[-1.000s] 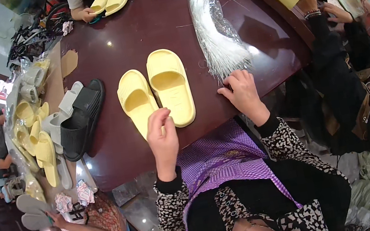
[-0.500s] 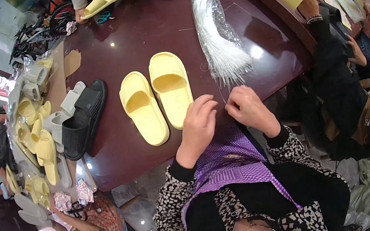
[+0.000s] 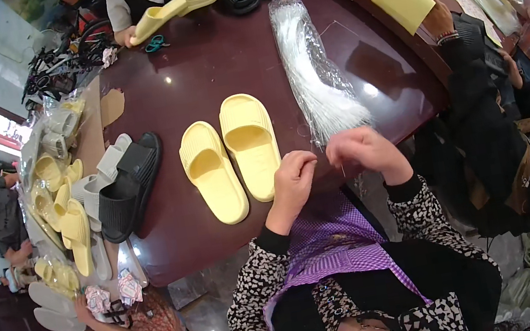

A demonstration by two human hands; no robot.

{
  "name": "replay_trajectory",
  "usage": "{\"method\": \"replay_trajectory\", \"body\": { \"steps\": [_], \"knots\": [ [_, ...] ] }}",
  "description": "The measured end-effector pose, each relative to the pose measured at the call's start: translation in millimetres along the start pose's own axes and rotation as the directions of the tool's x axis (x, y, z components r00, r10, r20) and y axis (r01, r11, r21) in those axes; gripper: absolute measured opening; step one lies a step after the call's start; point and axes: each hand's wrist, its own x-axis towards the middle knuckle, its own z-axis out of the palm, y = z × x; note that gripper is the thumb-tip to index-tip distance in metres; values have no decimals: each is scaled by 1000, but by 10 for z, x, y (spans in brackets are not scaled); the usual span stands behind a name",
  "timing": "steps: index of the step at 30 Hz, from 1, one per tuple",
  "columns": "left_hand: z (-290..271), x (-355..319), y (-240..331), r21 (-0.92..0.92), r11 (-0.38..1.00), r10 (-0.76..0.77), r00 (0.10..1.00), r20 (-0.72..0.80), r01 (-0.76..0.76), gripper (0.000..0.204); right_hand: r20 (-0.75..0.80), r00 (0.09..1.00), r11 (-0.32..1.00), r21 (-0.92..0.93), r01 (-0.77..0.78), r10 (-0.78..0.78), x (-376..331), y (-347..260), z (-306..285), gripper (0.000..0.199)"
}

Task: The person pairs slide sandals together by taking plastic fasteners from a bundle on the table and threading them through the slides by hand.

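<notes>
Left grip [image 3: 292, 185] and blurred right grip [image 3: 372, 152] are near each other by the edge of the worktop [image 3: 224, 46], fingers curled; whether either is closed on anything, I cannot tell. Two yellow slippers [image 3: 225, 196] lie side by side, left of a plastic-wrapped bundle of white strands [image 3: 316, 83].
</notes>
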Motion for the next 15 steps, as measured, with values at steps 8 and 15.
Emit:
{"method": "replay_trajectory", "body": {
  "steps": [8,15],
  "knots": [
    [-148,-280,158,-509,797,-458,874,-160,325,7,-66,854,185,-982,36,-516,405,535,-170,31],
    [-943,-1057,85,-729,656,-642,652,-404,195,10,-98,873,145,-989,-31,-478,503,560,-241,39]
  ]
}}
